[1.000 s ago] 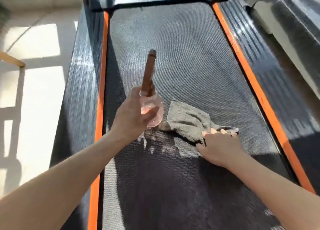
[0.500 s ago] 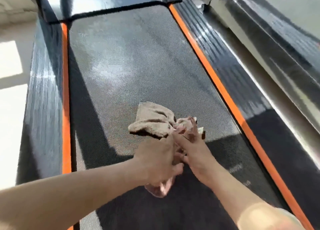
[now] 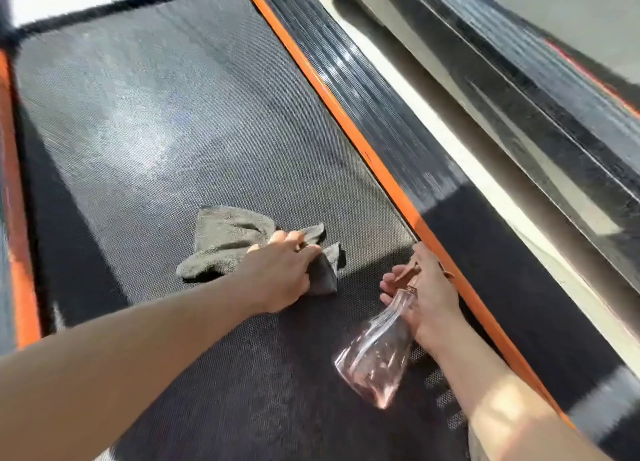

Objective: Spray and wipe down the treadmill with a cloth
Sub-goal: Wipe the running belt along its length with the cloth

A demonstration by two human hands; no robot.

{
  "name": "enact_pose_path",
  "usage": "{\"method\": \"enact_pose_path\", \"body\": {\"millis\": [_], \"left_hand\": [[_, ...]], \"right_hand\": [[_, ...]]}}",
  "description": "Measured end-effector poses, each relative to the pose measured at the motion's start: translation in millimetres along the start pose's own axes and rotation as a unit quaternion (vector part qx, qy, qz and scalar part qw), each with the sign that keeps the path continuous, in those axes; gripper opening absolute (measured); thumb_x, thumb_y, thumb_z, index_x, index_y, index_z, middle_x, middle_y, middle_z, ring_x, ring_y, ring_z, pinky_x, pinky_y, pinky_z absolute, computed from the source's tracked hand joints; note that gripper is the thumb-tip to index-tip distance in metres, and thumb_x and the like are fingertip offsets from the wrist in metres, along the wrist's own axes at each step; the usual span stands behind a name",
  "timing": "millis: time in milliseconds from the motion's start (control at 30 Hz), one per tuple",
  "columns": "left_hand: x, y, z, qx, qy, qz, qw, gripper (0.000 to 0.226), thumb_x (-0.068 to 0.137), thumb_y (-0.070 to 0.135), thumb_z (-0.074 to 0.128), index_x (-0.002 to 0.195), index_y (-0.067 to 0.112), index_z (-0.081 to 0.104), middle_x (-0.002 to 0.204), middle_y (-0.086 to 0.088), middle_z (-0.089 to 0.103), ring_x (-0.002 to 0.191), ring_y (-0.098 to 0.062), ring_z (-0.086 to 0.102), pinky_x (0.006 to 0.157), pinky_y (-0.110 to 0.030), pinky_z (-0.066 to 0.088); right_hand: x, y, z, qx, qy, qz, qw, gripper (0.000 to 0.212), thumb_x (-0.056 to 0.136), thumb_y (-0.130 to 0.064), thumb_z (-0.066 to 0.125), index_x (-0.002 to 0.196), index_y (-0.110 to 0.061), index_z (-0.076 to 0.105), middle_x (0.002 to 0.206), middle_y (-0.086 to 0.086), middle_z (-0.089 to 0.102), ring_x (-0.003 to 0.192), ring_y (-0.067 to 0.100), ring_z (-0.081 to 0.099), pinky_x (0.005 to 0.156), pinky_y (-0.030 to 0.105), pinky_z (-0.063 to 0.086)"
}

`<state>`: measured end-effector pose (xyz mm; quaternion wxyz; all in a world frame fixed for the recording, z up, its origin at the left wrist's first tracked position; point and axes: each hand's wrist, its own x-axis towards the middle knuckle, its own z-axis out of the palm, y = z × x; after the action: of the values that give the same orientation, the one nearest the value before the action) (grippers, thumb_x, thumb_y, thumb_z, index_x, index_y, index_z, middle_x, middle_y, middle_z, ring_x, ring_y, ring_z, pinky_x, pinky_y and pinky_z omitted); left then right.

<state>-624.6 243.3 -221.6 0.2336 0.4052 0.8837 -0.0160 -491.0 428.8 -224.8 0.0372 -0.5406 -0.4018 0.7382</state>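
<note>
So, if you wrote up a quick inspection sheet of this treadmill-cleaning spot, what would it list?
Surface: treadmill belt, dark and textured, part sunlit, part in shadow.
Job's things: grey cloth bunched on the belt; clear spray bottle, tilted, base toward the camera.
Clutter: nothing seen.
Hands: left hand grips the cloth; right hand holds the bottle by its neck, close to the orange strip.
Cables: nothing seen.
Surroundings: ribbed side rail, pale floor, neighbouring machine on the right.
</note>
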Motion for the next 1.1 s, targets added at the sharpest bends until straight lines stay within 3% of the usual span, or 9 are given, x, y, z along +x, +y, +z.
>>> {"method": "enact_pose_path", "body": {"millis": [100, 267, 433, 500, 667, 733, 867, 933, 1100], "left_hand": [[-4, 0, 15, 0.015, 0.034, 0.004, 0.999, 0.049, 0.094, 0.035, 0.041, 0.142, 0.031, 0.032, 0.139, -0.004, 0.042, 0.117, -0.026, 0.049, 0.082, -0.042, 0.05], [1, 0, 10, -0.017, 0.051, 0.011, 0.999, 0.038, 0.094, 0.031, 0.049, 0.132, 0.028, 0.046, 0.117, 0.0, 0.049, 0.104, -0.022, 0.052, 0.075, -0.036, 0.046], [0, -3, 9, -0.055, 0.039, 0.02, 0.998, 0.035, 0.093, 0.027, 0.055, 0.127, 0.023, 0.051, 0.113, 0.0, 0.053, 0.1, -0.019, 0.056, 0.083, -0.033, 0.045], [0, -6, 9, -0.072, 0.03, 0.022, 0.997, 0.036, 0.093, 0.027, 0.056, 0.129, 0.024, 0.051, 0.114, 0.001, 0.054, 0.098, -0.019, 0.056, 0.081, -0.03, 0.044], [0, -10, 11, -0.105, 0.013, 0.024, 0.994, 0.034, 0.091, 0.027, 0.059, 0.124, 0.026, 0.053, 0.104, 0.006, 0.058, 0.087, -0.01, 0.049, 0.074, -0.022, 0.035], [-4, -12, 12, -0.117, 0.003, 0.028, 0.993, 0.034, 0.089, 0.026, 0.06, 0.123, 0.025, 0.054, 0.105, 0.005, 0.061, 0.088, -0.01, 0.05, 0.075, -0.023, 0.038], [-13, -17, 12, -0.112, -0.027, 0.049, 0.992, 0.034, 0.085, 0.025, 0.061, 0.118, 0.025, 0.055, 0.101, 0.005, 0.062, 0.087, -0.012, 0.051, 0.071, -0.024, 0.042], [-16, -20, 8, -0.105, -0.038, 0.055, 0.992, 0.032, 0.083, 0.027, 0.061, 0.115, 0.025, 0.056, 0.087, 0.01, 0.057, 0.081, -0.011, 0.05, 0.062, -0.022, 0.036], [-14, -30, -17, -0.08, -0.056, 0.051, 0.994, 0.031, 0.086, 0.036, 0.059, 0.115, 0.027, 0.052, 0.072, 0.016, 0.043, 0.072, -0.01, 0.048, 0.059, -0.026, 0.035]], "right_hand": [[5, 2, -7, 0.03, 0.021, 0.018, 0.999, 0.045, 0.09, -0.053, 0.062, 0.077, -0.01, 0.059, 0.06, 0.006, 0.06, 0.053, 0.019, 0.06, 0.058, 0.035, 0.057], [6, -3, -14, 0.026, -0.067, 0.013, 0.997, 0.06, 0.085, -0.062, 0.062, 0.1, -0.004, 0.069, 0.085, 0.008, 0.068, 0.085, 0.021, 0.067, 0.068, 0.042, 0.06], [7, -2, -12, 0.014, -0.014, 0.004, 1.0, 0.047, 0.088, -0.058, 0.061, 0.076, -0.013, 0.059, 0.062, 0.005, 0.06, 0.054, 0.018, 0.06, 0.051, 0.03, 0.053], [6, -1, -16, 0.003, -0.025, 0.009, 1.0, 0.049, 0.085, -0.06, 0.063, 0.074, -0.013, 0.06, 0.063, 0.005, 0.061, 0.055, 0.018, 0.06, 0.052, 0.032, 0.054], [7, -13, -15, -0.091, -0.087, -0.041, 0.991, 0.054, 0.077, -0.068, 0.065, 0.084, -0.015, 0.076, 0.084, 0.006, 0.071, 0.081, 0.019, 0.069, 0.06, 0.037, 0.057], [9, -21, -7, -0.163, -0.096, -0.09, 0.978, 0.054, 0.082, -0.068, 0.061, 0.095, -0.017, 0.072, 0.084, 0.004, 0.071, 0.077, 0.016, 0.068, 0.056, 0.033, 0.055], [5, -34, 19, -0.341, -0.148, -0.177, 0.911, 0.052, 0.074, -0.075, 0.057, 0.087, -0.027, 0.07, 0.074, -0.003, 0.069, 0.067, 0.012, 0.065, 0.058, 0.032, 0.056], [4, -33, 28, -0.387, -0.145, -0.204, 0.887, 0.044, 0.08, -0.069, 0.056, 0.082, -0.028, 0.071, 0.07, -0.002, 0.068, 0.065, 0.012, 0.065, 0.063, 0.035, 0.055], [2, -30, 38, -0.431, -0.124, -0.116, 0.886, 0.048, 0.09, -0.06, 0.057, 0.096, -0.014, 0.068, 0.076, 0.007, 0.064, 0.057, 0.015, 0.06, 0.057, 0.032, 0.053]]}}
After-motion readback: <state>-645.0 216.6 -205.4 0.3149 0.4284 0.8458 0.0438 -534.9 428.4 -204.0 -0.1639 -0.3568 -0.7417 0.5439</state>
